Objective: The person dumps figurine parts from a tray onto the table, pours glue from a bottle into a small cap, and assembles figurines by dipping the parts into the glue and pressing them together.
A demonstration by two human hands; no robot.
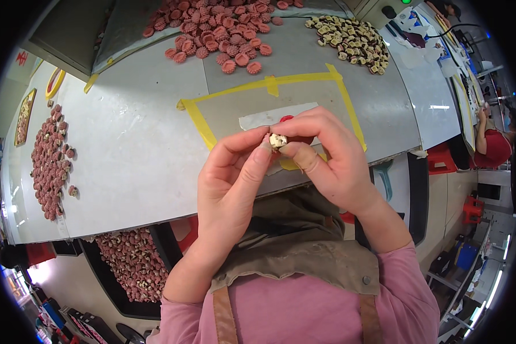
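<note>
Head view: pink sleeves and a drab apron (304,252) sit nearest the lens, both forearms rising from the lower edge. Left hand (232,183) and right hand (327,157) meet over the bench (137,149) edge, close to the chest, probably so the small work stays under the eyes. Both grips are pressed together on one small cream part (278,140): left thumb and forefinger pinch it from the left, right fingers curl over it from the right, with something red (286,118) just showing behind the fingertips. Part is off the bench, above a yellow taped frame (269,86) with a white strip (269,117) inside, likely marking the work spot. Far side: red pile (218,28) and cream pile (352,40), each within reach. Left: more red pieces (50,160) spread flat. Below the bench edge, a black tray (133,264) full of red pieces. Another person in red (493,146) sits far right.
</note>
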